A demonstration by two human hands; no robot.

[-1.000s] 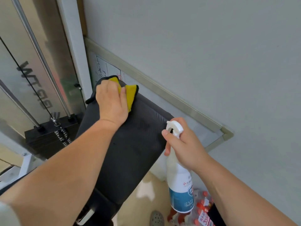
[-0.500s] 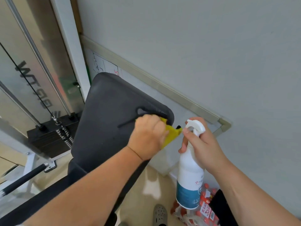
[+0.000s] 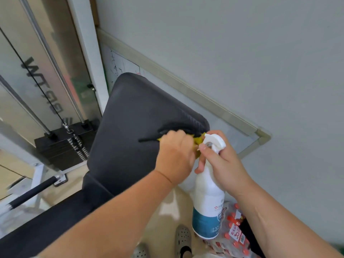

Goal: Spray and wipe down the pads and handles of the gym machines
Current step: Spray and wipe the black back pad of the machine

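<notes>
While the left hand (image 3: 175, 155) grips the yellow cloth (image 3: 198, 141) at the pad's (image 3: 134, 123) right upper corner, the right hand (image 3: 222, 161) clasps the spray bottle (image 3: 207, 198) beside it. Best press flat and wrap the cloth over that rounded edge, keeping the nozzle clear.
</notes>
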